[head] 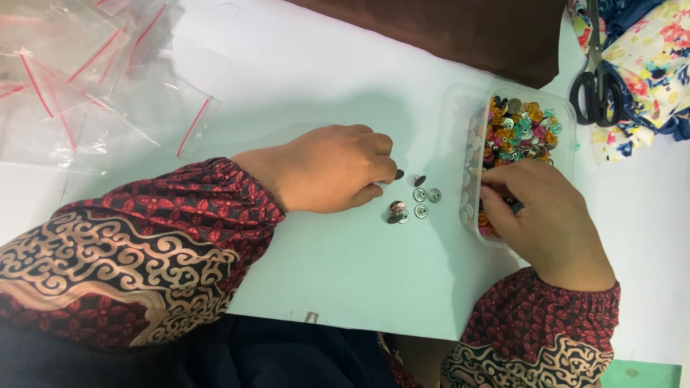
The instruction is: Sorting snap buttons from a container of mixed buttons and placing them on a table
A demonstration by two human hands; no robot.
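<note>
— Where is the left hand (327,169)?

— It lies on the white table (302,79), about the middle of it. The fingers are curled in, and the fingertips pinch a small dark metal button (399,174) right at the edge of the little cluster of round silver and dark metal buttons (415,200) lying loose on the tabletop.

— And the right hand (543,215)?

— It reaches into the clear rectangular plastic box (460,108), which stands toward the table's right edge, just beside the loose cluster. The box is filled with small round buttons in orange, pink, teal and silver (521,126). The fingers are bent down into the near end of the box, among the buttons; I cannot tell whether they have hold of any, since the fingertips are hidden.

— What else is on the table?

— A heap of clear plastic bags with red zip strips (93,79) fills the far left corner. At the far right corner, black-handled scissors (596,75) lie on a floral cloth in yellow, pink and blue (647,50). A dark brown cloth (445,29) lies along the far edge. Both arms wear red and black patterned sleeves with cream scrollwork (144,251).
</note>
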